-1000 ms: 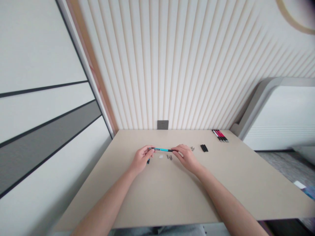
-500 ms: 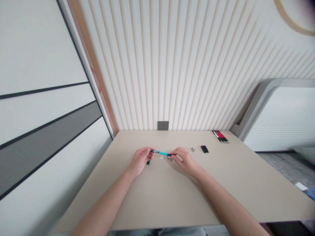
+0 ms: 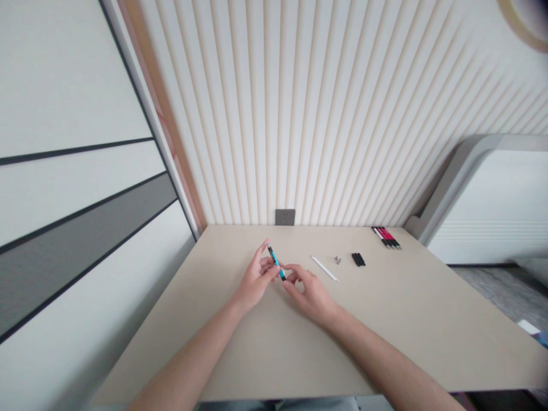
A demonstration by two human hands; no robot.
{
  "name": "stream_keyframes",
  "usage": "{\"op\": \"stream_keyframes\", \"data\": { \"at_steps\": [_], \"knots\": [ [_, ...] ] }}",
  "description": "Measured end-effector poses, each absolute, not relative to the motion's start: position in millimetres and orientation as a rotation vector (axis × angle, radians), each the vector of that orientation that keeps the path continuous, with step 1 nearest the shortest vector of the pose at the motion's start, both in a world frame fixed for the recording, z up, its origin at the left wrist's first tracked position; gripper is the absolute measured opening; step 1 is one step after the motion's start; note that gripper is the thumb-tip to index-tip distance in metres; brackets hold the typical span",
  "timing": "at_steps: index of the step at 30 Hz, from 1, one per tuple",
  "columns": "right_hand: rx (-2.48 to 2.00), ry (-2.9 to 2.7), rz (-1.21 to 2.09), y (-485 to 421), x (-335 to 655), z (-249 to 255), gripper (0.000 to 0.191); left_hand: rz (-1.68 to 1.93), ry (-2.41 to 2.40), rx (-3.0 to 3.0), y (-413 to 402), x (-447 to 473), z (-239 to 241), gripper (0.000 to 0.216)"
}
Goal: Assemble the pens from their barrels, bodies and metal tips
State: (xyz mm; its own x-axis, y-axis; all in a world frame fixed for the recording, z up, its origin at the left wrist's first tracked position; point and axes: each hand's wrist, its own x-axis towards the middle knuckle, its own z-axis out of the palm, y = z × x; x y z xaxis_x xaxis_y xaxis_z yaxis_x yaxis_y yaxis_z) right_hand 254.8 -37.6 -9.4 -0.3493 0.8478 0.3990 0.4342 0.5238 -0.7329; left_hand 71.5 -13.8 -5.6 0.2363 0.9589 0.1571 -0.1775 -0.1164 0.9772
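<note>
Pen, teal with black ends, stands tilted between the hands, its upper tip pointing away from the body toward the wall. Left hand pinches it around the barrel between thumb and fingers, with the forefinger raised alongside, which looks like a grip for steadying it. Right hand curls in close, its fingertips at or just beside the pen's lower end; whether they grip it or only touch it cannot be told, since the fingers crowd that end. Both hands reach in over the desk and meet above it, which seems to suit close, two-handed work on the pen. Further right lie a white stick, a few small metal parts and a short row of black pieces, each kind in its own spot, probably so it is easy to find. Red-and-black pens sit side by side near the far corner, well apart from the hands.
</note>
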Motion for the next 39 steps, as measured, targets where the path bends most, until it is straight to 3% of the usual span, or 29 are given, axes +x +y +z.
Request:
{"op": "stream_keyframes", "data": {
  "at_steps": [11,18,22,29,34,39],
  "knots": [
    [-0.929,-1.869,0.745,-30,268,0,0.051,0.911,0.725,1.452,-25,81,-12,0.104],
    [-0.99,-1.755,0.657,-30,266,3,0.039,0.882,0.695,1.416,-31,89,-19,0.104],
    [-0.976,-1.696,0.645,-28,267,5,0.045,0.852,0.718,1.455,-32,90,-23,0.102],
    [-0.941,-1.801,0.966,-32,268,5,0.067,0.86,0.695,1.426,-31,89,-25,0.105],
    [-0.977,-1.707,1.039,-31,268,4,0.059,0.805,0.707,1.484,-32,89,-25,0.109],
    [-1.034,-1.677,0.847,-26,272,7,0.051,0.734,0.735,1.574,-33,90,-25,0.105]
  ]
}}
